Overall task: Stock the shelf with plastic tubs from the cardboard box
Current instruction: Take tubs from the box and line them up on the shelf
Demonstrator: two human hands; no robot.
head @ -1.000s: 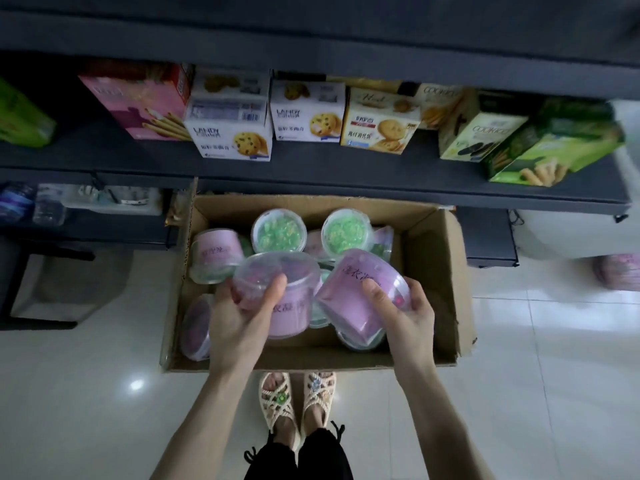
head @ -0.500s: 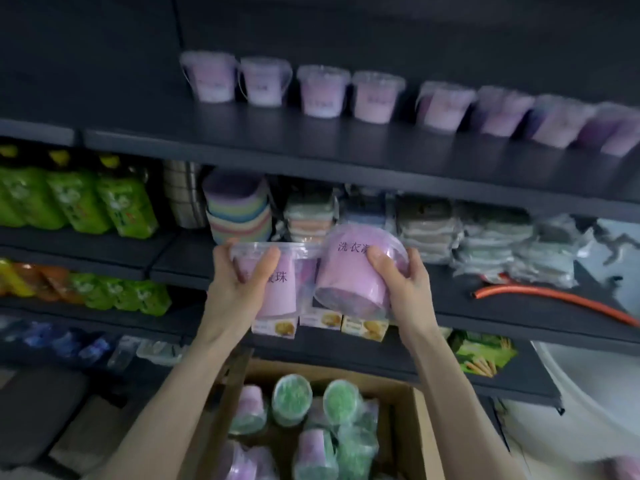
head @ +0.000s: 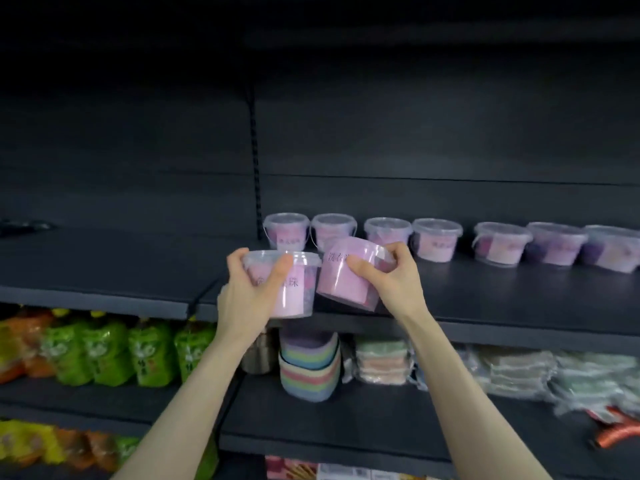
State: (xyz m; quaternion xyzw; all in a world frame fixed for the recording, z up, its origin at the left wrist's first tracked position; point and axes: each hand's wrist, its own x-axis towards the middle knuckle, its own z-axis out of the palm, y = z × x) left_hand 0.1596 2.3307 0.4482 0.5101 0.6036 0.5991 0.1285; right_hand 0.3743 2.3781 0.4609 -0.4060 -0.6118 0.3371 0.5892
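Note:
My left hand (head: 247,292) grips an upright clear tub with a pink label (head: 298,289), fingers round its rim. My right hand (head: 391,275) grips a second pink tub (head: 346,275), tilted with its lid turned to the right. Both tubs hang at the front edge of the dark shelf (head: 502,296). A row of several matching lidded tubs (head: 436,240) stands at the back of that shelf, behind my hands and off to the right. The cardboard box is out of view.
The shelf left of the upright post (head: 255,161) is bare. One level down are green and orange pouches (head: 107,351), stacked coloured basins (head: 308,368) and wrapped cloth packs (head: 384,362). An orange hose (head: 620,434) lies at the lower right.
Both hands lifted the two tubs out of the box up to the shelf with the tub row. The view swung upward and the box dropped out of sight.

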